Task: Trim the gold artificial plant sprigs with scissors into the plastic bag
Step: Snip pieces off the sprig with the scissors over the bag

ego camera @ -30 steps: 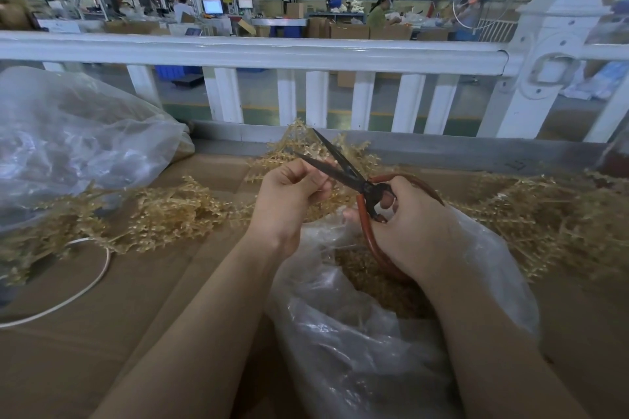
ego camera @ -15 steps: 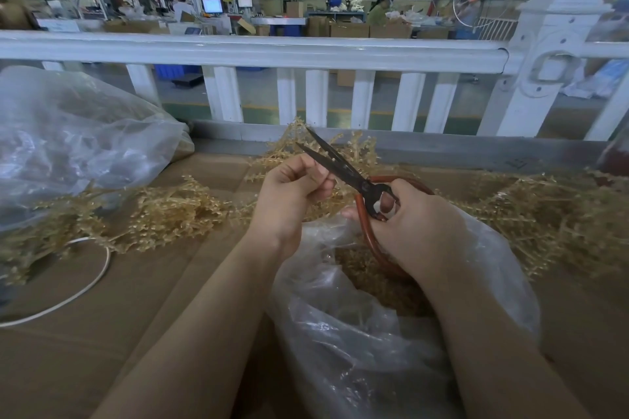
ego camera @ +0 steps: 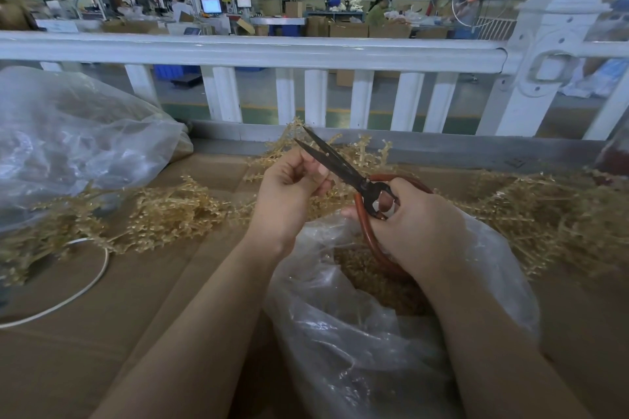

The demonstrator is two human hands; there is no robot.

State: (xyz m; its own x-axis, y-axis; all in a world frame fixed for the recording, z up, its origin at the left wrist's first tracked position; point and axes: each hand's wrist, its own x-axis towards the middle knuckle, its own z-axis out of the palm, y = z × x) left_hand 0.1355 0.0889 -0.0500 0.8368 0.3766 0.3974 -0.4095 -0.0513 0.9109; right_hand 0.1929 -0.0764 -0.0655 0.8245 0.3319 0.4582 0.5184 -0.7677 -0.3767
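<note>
Scissors blades stand slightly narrower than before; right hand grips the handles, left hand pinches a sprig over the bag.

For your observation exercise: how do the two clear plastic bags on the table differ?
The near plastic bag sits open under the hands, gold trimmings visible inside; the far plastic bag lies at the left, untouched, its mouth not visible. The near one looks smaller. Both are clear, crinkled plastic.

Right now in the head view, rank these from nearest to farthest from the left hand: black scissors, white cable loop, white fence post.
1. Black scissors, blades right beside the left hand.
2. White cable loop, left on the table.
3. White fence post, far right, behind.
</note>
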